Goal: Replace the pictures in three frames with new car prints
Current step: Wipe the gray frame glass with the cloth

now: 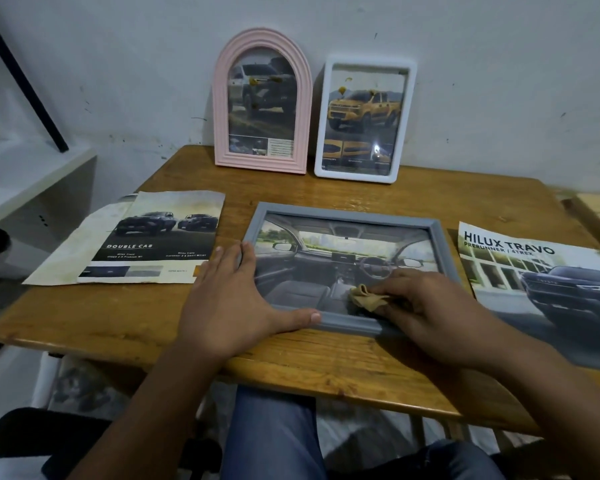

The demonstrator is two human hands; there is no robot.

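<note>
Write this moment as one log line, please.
left hand: steadies grey frame | right hand: wipes glass with tan cloth | pink frame, white frame: upright against wall

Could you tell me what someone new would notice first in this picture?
Probably the grey frame lying flat mid-table, showing a car interior; the left hand steadies its corner while the right hand presses a small tan cloth on the glass. Behind, a pink arched frame and a white frame lean against the wall.
</note>
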